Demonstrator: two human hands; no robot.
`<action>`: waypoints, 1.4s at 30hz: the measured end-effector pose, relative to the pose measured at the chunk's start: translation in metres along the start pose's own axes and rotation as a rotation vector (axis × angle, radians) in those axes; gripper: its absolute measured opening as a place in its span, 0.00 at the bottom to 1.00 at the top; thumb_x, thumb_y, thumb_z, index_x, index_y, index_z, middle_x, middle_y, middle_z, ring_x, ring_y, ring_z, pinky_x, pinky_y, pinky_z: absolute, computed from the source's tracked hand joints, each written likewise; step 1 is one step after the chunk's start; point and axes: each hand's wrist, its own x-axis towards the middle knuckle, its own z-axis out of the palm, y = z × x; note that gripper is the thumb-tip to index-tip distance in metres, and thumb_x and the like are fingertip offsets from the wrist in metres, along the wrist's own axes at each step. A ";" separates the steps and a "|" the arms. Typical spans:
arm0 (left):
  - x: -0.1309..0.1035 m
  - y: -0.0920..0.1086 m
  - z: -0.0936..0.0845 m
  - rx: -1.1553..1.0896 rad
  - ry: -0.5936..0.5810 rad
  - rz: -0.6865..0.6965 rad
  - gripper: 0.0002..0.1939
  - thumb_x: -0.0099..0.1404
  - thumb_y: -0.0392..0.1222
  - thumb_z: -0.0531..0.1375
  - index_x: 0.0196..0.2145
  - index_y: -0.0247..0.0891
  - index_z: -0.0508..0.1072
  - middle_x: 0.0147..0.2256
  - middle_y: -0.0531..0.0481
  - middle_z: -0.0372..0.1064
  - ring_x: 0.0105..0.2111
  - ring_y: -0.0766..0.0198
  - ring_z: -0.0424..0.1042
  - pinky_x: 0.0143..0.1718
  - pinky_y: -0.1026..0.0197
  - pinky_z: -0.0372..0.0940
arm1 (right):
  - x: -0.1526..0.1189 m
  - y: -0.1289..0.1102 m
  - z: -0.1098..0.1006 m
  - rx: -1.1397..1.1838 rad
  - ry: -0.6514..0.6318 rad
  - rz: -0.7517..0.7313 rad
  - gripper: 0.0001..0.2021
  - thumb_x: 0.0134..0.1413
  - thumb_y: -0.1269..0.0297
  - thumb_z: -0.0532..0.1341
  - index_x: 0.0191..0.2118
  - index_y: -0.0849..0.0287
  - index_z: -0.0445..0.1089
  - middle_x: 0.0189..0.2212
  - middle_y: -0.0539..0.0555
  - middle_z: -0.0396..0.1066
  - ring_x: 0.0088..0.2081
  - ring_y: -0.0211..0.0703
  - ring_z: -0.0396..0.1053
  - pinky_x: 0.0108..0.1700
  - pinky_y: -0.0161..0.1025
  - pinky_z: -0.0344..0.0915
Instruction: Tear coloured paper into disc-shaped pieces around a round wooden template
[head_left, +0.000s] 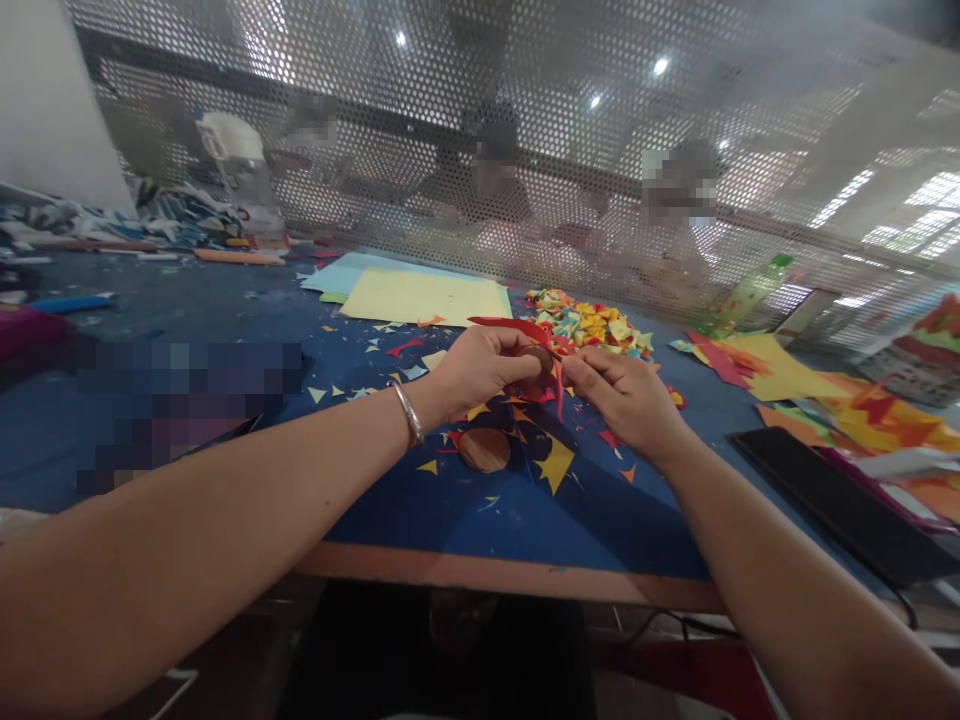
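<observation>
Head cam: both hands meeting mid-table over blue table top [420,520]. Left hand [472,368] is gripping a red paper piece [517,330], fingers curled round it, thumb on top; silver bracelet [409,412] sitting on that wrist. Right hand [626,400] is pinching the same red paper from the other side, fingertips [577,368] touching its edge, a thin red strip hanging down btwn the two hands. Something brown & round is showing under the left fingers, can't tell what it is. Paper is being held just above the table, not lying on it.

Brown round disc [484,450] is lying flat on the table just below the hands, w/ a yellow triangle scrap [556,462] beside it. Small coloured scraps are lying scattered all round.

Pile of folded coloured bits [592,325] is sitting just behind the hands. Yellow sheet [424,297] is lying further back, overlapping a light blue sheet [352,270]. Black flat slab [840,500] is lying at right near the table edge, orange/yellow paper [795,375] behind it. Perforated screen [525,150] is standing along the far side, ppl sitting behind it, blurred.
</observation>
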 end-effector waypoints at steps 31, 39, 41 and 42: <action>0.000 0.000 0.007 -0.212 0.023 -0.079 0.03 0.51 0.31 0.62 0.25 0.33 0.77 0.23 0.53 0.71 0.21 0.73 0.66 0.30 0.63 0.63 | -0.001 0.001 0.001 -0.007 -0.005 0.015 0.21 0.66 0.47 0.52 0.26 0.57 0.61 0.23 0.48 0.58 0.27 0.38 0.55 0.31 0.38 0.53; -0.002 0.003 0.008 -0.227 -0.001 -0.105 0.03 0.52 0.32 0.62 0.26 0.32 0.77 0.24 0.52 0.72 0.22 0.73 0.65 0.31 0.63 0.63 | 0.001 0.001 0.001 0.021 -0.008 0.005 0.22 0.66 0.48 0.52 0.25 0.57 0.58 0.21 0.46 0.52 0.24 0.35 0.51 0.29 0.38 0.50; -0.003 0.003 0.008 -0.218 -0.007 -0.110 0.03 0.53 0.32 0.62 0.26 0.32 0.77 0.24 0.52 0.72 0.23 0.73 0.66 0.31 0.64 0.62 | 0.001 0.002 0.001 0.030 -0.013 0.004 0.22 0.66 0.48 0.52 0.24 0.57 0.58 0.21 0.46 0.52 0.24 0.35 0.51 0.29 0.38 0.50; -0.003 0.002 0.008 -0.213 -0.009 -0.108 0.03 0.53 0.32 0.62 0.26 0.32 0.77 0.24 0.52 0.72 0.23 0.73 0.65 0.30 0.64 0.62 | 0.001 0.002 0.001 0.033 -0.015 0.004 0.22 0.66 0.48 0.52 0.24 0.57 0.58 0.21 0.46 0.52 0.24 0.35 0.51 0.29 0.38 0.50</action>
